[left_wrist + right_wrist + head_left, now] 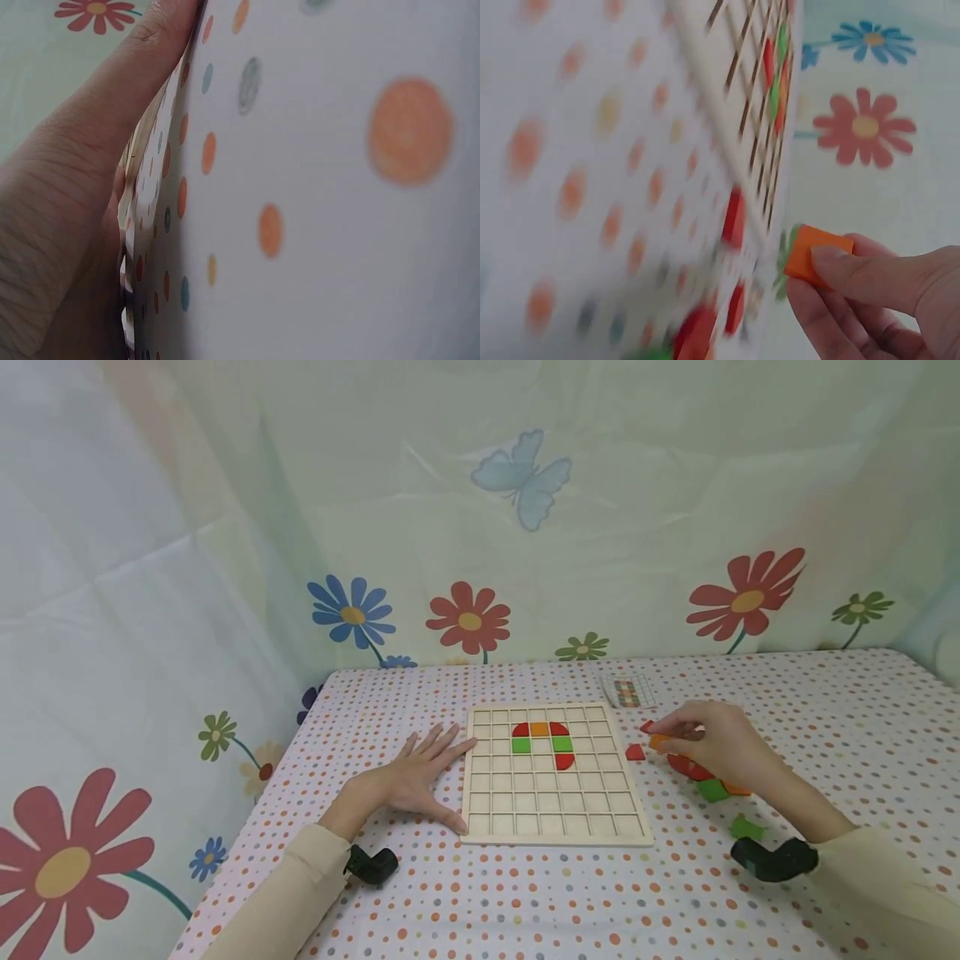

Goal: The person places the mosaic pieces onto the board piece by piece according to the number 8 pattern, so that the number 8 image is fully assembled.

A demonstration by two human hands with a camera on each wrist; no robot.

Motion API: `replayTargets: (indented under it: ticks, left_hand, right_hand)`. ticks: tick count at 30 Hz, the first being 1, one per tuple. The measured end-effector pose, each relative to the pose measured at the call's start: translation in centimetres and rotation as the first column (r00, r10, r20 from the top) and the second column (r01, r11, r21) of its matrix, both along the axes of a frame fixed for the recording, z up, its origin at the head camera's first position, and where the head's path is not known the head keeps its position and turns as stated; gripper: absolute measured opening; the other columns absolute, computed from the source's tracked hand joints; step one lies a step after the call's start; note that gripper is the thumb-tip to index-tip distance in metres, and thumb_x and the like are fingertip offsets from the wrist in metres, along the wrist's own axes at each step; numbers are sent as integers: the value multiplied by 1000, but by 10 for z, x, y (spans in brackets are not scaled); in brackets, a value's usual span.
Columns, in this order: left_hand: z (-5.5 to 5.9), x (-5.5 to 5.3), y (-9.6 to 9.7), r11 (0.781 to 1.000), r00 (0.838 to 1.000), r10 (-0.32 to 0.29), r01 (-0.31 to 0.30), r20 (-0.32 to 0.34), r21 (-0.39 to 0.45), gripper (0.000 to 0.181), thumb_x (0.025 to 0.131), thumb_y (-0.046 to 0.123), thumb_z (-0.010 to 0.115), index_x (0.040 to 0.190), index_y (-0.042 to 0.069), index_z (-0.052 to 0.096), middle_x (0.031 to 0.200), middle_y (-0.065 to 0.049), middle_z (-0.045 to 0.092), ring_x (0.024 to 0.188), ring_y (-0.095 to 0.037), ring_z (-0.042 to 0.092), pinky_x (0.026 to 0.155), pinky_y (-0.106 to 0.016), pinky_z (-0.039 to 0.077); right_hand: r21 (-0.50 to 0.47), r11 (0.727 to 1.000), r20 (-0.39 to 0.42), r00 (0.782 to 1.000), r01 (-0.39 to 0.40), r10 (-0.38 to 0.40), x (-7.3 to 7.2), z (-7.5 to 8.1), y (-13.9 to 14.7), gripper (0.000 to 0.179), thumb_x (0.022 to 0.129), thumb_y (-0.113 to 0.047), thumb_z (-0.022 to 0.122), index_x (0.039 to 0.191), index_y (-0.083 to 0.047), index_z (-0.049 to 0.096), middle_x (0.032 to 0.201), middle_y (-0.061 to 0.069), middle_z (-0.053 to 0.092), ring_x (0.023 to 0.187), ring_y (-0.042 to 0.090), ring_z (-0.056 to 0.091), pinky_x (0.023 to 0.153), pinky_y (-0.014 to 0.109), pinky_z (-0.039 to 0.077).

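Observation:
A wooden grid board [517, 802] lies on the table, with red, orange and green tiles set in several squares of its upper middle. Fingers spread, my left hand [420, 772] rests on the cloth along the board's left edge, its thumb and a fingertip at the rim. My right hand [716, 743] pinches an orange square tile [801, 253] between thumb and fingers, right of the board. Beneath and around it lie loose tiles: red ones [678, 766], a green one [712, 790] and a part-hidden orange one [738, 790].
A small patterned card [628, 692] lies behind the board's upper right corner. One red tile [635, 752] sits close to the board's right edge. A green tile [747, 827] lies nearer the right wrist. The dotted cloth [555, 893] covers the table, before a flowered curtain [622, 552].

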State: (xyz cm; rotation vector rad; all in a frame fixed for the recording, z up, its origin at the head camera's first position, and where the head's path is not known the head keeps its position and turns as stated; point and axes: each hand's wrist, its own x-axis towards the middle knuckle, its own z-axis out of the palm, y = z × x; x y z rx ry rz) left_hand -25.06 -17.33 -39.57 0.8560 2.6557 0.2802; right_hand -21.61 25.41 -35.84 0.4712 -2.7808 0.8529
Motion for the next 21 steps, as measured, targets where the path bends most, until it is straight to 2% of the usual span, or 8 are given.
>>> replayTargets:
  ticks: [4, 9, 17, 21]
  left_hand:
    - [0, 0, -1, 1000, 1000, 4, -4, 0, -6, 124, 78, 67, 82, 170, 29, 8, 176, -4, -9, 161, -30, -12, 127, -60, -5]
    - [0, 0, 0, 1000, 1000, 8, -8, 10, -4, 124, 78, 67, 83, 170, 29, 9, 176, -4, -9, 161, -31, -12, 127, -60, -6]
    - [1, 0, 1, 1000, 1000, 19, -19, -5, -3, 124, 77, 67, 83, 170, 31, 10, 177, -4, -8, 161, -31, -12, 127, -61, -5]
    - [2, 0, 0, 1000, 1000, 14, -15, -3, -4, 124, 77, 67, 84, 170, 30, 11, 177, -5, -7, 161, -31, -11, 127, -61, -4]
  right_hand:
    - [-46, 991, 1, 992, -129, 129, -6, 4, -43, 19, 85, 5, 83, 104, 1, 81, 94, 7, 75, 86, 24, 69, 71, 32, 60]
    - [-105, 956, 36, 960, -274, 279, -13, 3, -84, 17, 88, 7, 79, 104, 1, 81, 93, 3, 73, 84, 18, 66, 74, 31, 63]
    - [-90, 931, 39, 933, -354, 358, -27, -8, -116, 17, 87, 9, 78, 103, 2, 82, 87, 2, 72, 81, 17, 66, 70, 25, 57]
    - [-57, 937, 72, 935, -343, 347, -30, -12, -123, 17, 89, 8, 78, 103, 1, 82, 87, 1, 70, 82, 18, 67, 66, 23, 53]
